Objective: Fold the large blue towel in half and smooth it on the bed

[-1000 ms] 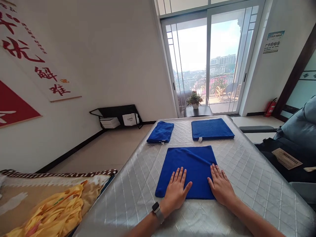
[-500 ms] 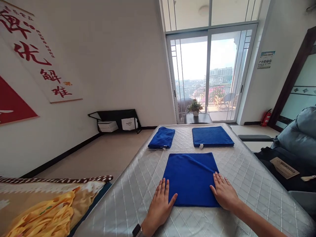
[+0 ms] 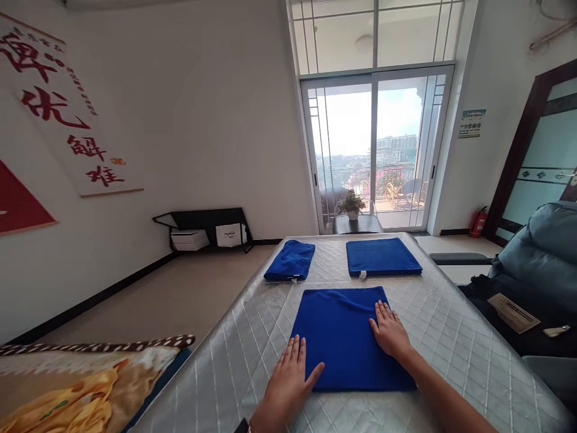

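Observation:
A blue cloth [image 3: 340, 343] lies flat, roughly square, on the silver quilted table cover [image 3: 234, 355] in front of me. On its left edge rests my left hand [image 3: 291, 376], palm down, fingers straight and thumb spread over the cloth. My right hand [image 3: 391, 331] lies flat on the cloth's upper right part, fingers stretched out. A slight wrinkle runs along the cloth's far edge. Farther back are a folded blue cloth [image 3: 290, 260] on the left and a neat stack of blue cloth [image 3: 383, 257] on the right, each with a white tag.
A patterned blanket with a yellow cloth [image 3: 76, 400] lies at the lower left. On the right stands a grey armchair [image 3: 541, 252] with a cardboard piece [image 3: 514, 313] on dark fabric. Beyond the table's far edge is a potted plant [image 3: 352, 204] on a chair.
My right hand has slid up and inward from the cloth's right edge. The left hand stays on the left edge. The camera view has tilted slightly upward.

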### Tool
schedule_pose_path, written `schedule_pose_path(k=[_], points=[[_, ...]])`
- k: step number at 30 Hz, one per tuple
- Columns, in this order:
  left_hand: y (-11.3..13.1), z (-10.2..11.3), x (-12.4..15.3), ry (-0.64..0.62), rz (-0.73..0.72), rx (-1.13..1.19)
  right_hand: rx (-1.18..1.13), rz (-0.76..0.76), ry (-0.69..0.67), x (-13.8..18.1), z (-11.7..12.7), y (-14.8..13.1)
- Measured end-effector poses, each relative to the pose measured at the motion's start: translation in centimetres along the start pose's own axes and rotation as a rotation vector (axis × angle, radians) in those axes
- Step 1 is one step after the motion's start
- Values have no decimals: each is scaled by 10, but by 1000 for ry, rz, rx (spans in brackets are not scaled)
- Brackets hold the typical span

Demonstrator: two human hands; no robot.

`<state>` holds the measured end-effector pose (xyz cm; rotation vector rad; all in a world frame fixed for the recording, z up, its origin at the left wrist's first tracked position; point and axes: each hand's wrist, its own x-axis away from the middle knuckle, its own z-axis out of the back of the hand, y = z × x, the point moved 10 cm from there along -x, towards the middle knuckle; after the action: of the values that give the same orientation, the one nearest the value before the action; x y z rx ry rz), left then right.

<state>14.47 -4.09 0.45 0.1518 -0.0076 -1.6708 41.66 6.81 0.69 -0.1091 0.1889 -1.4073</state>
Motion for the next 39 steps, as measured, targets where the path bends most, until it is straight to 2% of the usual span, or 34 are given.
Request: schedule_pose_path(k=[2,5,8,10,12,14,17,25,34,36,39], points=[[42,10,-18,33,-125,33,6,-5,5,-1,-3,3],[126,21,-51,79,-364,105,25,10,2,1,-4,6],[193,23,-85,131,-481,154,55,66,-9,4,-4,8],[216,17,-102,149,-501,190,76,96,-7,6,-4,11],[220,5,-112,148,-476,215,86,98,-3,6,-5,13],[209,-9,-117,133,-421,204,76,86,-3,4,-7,14],[180,-20,-118,112,-352,148,43,60,-1,1,-8,13],[93,-6,-116,53,-187,67,26,36,-10,0,-4,11],[-17,-2,-112,94,55,21,47,32,-9,-2,-9,15],[-33,-3,-114,106,99,39,67,36,-12,-3,-11,16],[-42,-4,-115,116,115,63,95,35,-20,-4,-14,18]])
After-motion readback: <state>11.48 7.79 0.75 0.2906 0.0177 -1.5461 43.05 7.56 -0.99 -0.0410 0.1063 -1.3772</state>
